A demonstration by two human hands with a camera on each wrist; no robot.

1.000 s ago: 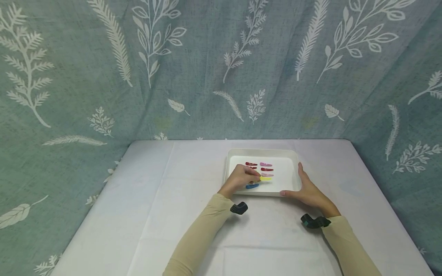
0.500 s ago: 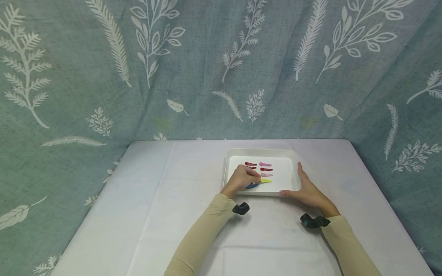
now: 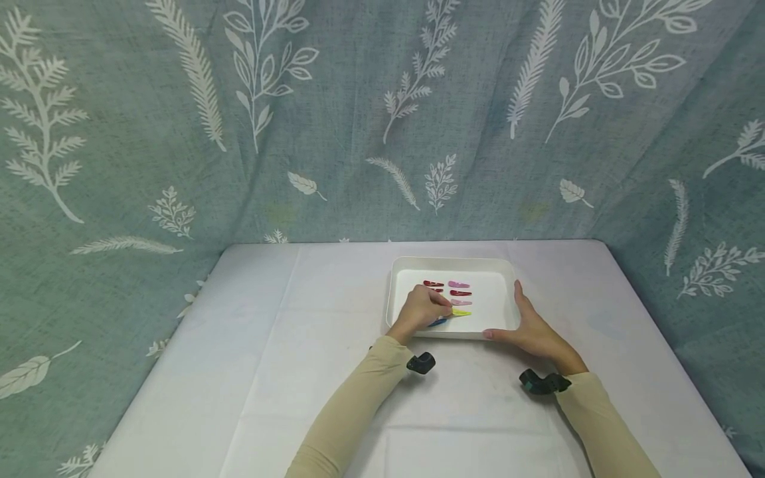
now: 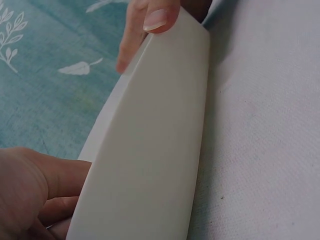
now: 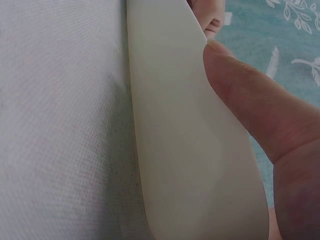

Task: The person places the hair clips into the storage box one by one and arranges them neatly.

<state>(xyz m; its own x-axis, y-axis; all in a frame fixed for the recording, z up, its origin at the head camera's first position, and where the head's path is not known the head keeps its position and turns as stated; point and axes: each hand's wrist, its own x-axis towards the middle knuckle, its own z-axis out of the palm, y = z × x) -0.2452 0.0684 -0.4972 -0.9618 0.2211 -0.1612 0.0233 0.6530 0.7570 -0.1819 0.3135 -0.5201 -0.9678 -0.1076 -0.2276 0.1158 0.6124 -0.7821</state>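
Note:
In the head view a white tray (image 3: pixel 496 292) holds several snap hair clips in two columns. My left hand (image 3: pixel 417 311) reaches over its front left part and pinches the yellow hair clip (image 3: pixel 462 313) by its left end. Partly under that hand lies a blue hair clip (image 3: pixel 438 322). Farther back are dark red clips (image 3: pixel 433 283), a pink clip (image 3: pixel 459 284), a red clip (image 3: pixel 460 293) and a pale pink clip (image 3: pixel 461 302). My right hand (image 3: pixel 534 332) grips the tray's front right corner, its thumb (image 5: pixel 250 95) over the front rim. Both wrist views mostly show the tray's outer wall (image 4: pixel 155 125).
The tray stands on a table with a white cloth (image 3: pixel 323 378), toward its far edge. Behind and at the sides hangs a blue-green curtain (image 3: pixel 352 119) with white leaf patterns. A black wrist camera (image 3: pixel 422 362) sits at each cuff.
My left hand has shifted slightly, and the yellow clip is a little lower in the view. The blue clip has become more covered by the hand. The right hand stays on the tray.

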